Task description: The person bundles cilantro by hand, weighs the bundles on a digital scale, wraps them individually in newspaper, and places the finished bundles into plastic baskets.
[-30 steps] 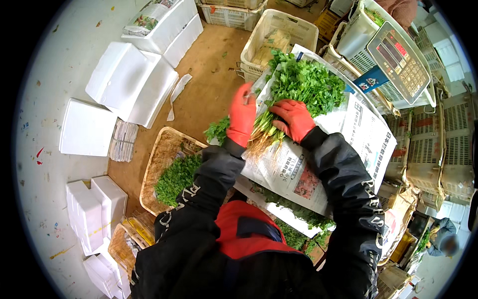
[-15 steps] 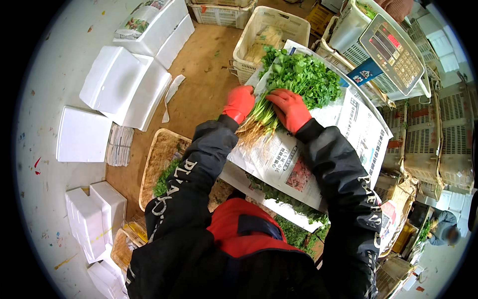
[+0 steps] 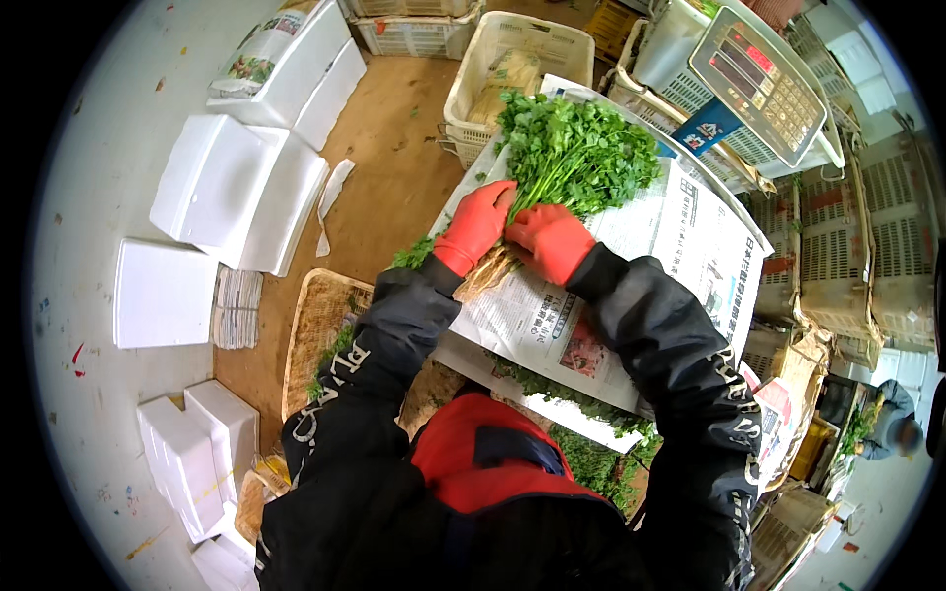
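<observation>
A bunch of leafy green herbs (image 3: 581, 158), which looks like coriander, lies on sheets of newspaper (image 3: 680, 256) over a raised surface. Its leaves spread away from me and its pale roots (image 3: 488, 272) point toward me. In a red glove, my left hand (image 3: 478, 225) is closed around the stems from the left, just above the roots. My right hand (image 3: 554, 239), also red-gloved, grips the stems from the right with bent fingers. The two hands almost meet, hiding the stems between them. A few loose green sprigs (image 3: 414, 254) show beside my left wrist.
A digital scale (image 3: 757, 84) stands at the upper right beside plastic crates. Behind the newspaper sits a cream crate (image 3: 517, 34) holding a pale bundle. White foam boxes (image 3: 212, 177) line the left, near a wicker basket (image 3: 301, 345). Another person (image 3: 892, 419) is far right.
Both hands have drawn closer together around the stems near the roots. The leafy bunch has shifted slightly left. Loose sprigs now show beside my left wrist.
</observation>
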